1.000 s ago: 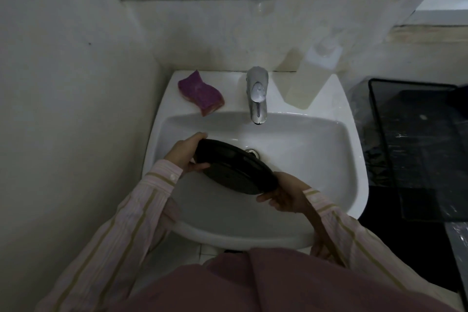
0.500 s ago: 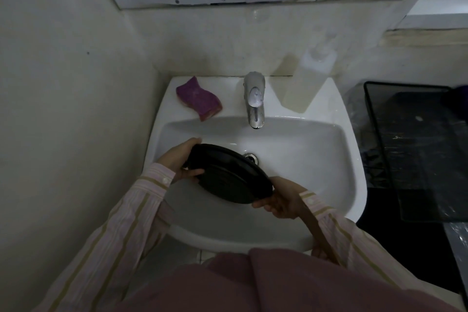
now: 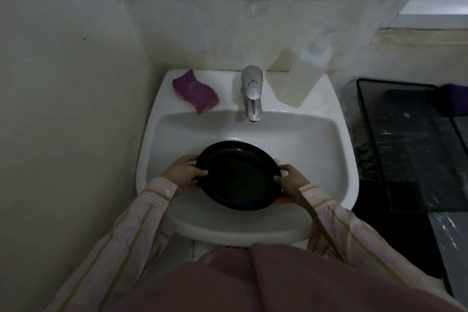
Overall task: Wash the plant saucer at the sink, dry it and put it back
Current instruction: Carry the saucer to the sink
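Observation:
A round black plant saucer (image 3: 239,176) hangs over the basin of the white sink (image 3: 316,144), its inside facing up towards me. My left hand (image 3: 183,175) grips its left rim, thumb on top. My right hand (image 3: 291,183) grips the right rim, thumb curled over the edge. The saucer covers the drain. A chrome tap (image 3: 251,92) stands at the back of the sink, and no water runs from it.
A purple sponge (image 3: 195,91) lies on the sink's back left ledge. A pale soap bottle (image 3: 306,72) stands at the back right. A wall closes in on the left. A black mesh tray (image 3: 415,144) sits to the right of the sink.
The saucer has turned from tilted with its edge towards me to nearly level with its inside up. Both hands shifted along the rim and came nearer the sink's front.

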